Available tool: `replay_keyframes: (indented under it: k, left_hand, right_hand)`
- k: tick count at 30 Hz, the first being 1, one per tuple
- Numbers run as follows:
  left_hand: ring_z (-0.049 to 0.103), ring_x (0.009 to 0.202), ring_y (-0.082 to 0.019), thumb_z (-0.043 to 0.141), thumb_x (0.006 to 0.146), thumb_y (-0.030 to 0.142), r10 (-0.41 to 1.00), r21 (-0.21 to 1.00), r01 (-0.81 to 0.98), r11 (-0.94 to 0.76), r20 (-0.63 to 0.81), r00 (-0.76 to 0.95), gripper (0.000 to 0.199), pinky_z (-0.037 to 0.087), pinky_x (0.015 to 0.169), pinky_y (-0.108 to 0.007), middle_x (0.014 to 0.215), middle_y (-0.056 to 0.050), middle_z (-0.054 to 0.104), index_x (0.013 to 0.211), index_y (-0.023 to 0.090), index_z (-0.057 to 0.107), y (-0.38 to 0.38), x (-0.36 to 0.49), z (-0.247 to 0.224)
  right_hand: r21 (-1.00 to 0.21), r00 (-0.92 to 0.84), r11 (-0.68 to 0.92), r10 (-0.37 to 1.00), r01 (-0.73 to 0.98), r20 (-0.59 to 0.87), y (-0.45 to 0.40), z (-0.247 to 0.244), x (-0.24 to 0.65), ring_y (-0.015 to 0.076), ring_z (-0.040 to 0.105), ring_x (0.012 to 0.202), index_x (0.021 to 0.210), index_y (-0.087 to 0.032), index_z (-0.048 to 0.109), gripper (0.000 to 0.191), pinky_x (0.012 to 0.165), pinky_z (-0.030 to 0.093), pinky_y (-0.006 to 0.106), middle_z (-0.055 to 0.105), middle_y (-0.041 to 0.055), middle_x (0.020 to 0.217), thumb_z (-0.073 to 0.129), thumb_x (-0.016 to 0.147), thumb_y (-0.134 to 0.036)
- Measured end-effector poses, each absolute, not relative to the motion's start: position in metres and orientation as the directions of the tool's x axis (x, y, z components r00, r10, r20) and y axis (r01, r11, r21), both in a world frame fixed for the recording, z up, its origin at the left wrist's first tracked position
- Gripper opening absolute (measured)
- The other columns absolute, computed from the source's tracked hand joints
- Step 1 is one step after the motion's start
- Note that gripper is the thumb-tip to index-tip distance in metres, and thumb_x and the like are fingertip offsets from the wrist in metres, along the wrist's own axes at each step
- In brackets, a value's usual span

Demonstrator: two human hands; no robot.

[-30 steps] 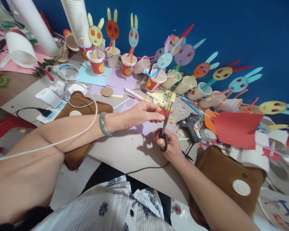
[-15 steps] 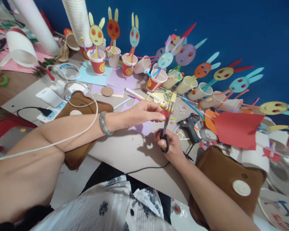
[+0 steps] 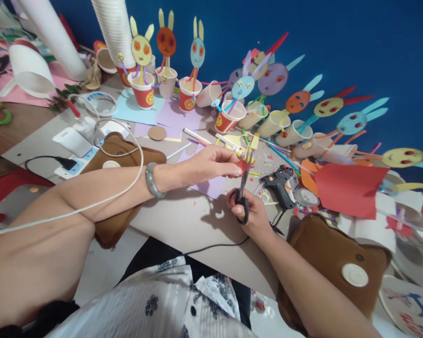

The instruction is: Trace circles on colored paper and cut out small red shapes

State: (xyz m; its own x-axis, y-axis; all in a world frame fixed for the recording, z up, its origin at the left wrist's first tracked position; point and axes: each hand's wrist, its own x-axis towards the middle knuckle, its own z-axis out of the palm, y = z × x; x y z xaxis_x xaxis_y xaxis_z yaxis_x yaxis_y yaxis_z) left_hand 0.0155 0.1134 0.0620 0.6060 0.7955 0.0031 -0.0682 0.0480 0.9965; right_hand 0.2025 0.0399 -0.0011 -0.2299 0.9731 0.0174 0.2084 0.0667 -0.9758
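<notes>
My left hand (image 3: pixel 216 162), with a jade-coloured bangle at the wrist, pinches a small piece of red paper (image 3: pixel 243 165) above the table. In my right hand (image 3: pixel 252 211) are black-handled scissors (image 3: pixel 244 188), their blades pointing up beside the red paper. The blades look slightly parted. Beneath my left hand lies a sheet of purple paper (image 3: pixel 211 187). A black glue gun (image 3: pixel 281 188) rests just right of the scissors. Behind the hands stands a red paper cup (image 3: pixel 226 123) with a blue rabbit-faced figure (image 3: pixel 243 88) in it.
More cups with rabbit figures line the blue wall. Brown cushions (image 3: pixel 333 263) lie at both sides. A white power strip (image 3: pixel 74 166) and cables are at left, and a white cable crosses my left arm. Red paper (image 3: pixel 350 190) lies right. Another person's hand shows at the far left edge.
The scissor handles have spread slightly in my right hand. My left hand keeps its hold on the red paper, nearly still.
</notes>
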Motion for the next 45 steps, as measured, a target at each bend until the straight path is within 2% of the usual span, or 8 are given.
replay_keyframes:
  k: [17, 45]
  left_hand:
    - [0.041, 0.063, -0.007, 0.060, 0.077, 0.015, 0.792, 0.996, -0.094, 0.009, 0.050, 0.609, 0.025, 0.036, 0.064, -0.023, 0.060, 0.004, 0.045, 0.056, 0.015, 0.048, 0.1139, 0.0147, 0.0612]
    - [0.044, 0.063, -0.007, 0.061, 0.076, 0.015, 0.806, 0.988, -0.150, 0.048, 0.050, 0.589, 0.022, 0.039, 0.066, -0.022, 0.060, 0.004, 0.049, 0.056, 0.014, 0.051, 0.1154, 0.0167, 0.0582]
  right_hand:
    - [-0.976, -0.233, 0.061, 0.972, 0.207, 0.011, 0.0397, -0.0029, 0.2042, 0.0121, 0.043, 0.054, 0.059, -0.020, 0.051, 0.064, 0.052, 0.035, 0.027, 0.053, -0.0007, 0.058, 0.073, 0.063, -0.080]
    - [-0.971, -0.236, 0.057, 0.972, 0.232, 0.001, 0.0397, -0.0035, 0.2051, 0.0125, 0.043, 0.055, 0.061, -0.020, 0.051, 0.064, 0.051, 0.037, 0.027, 0.052, -0.0007, 0.058, 0.072, 0.063, -0.081]
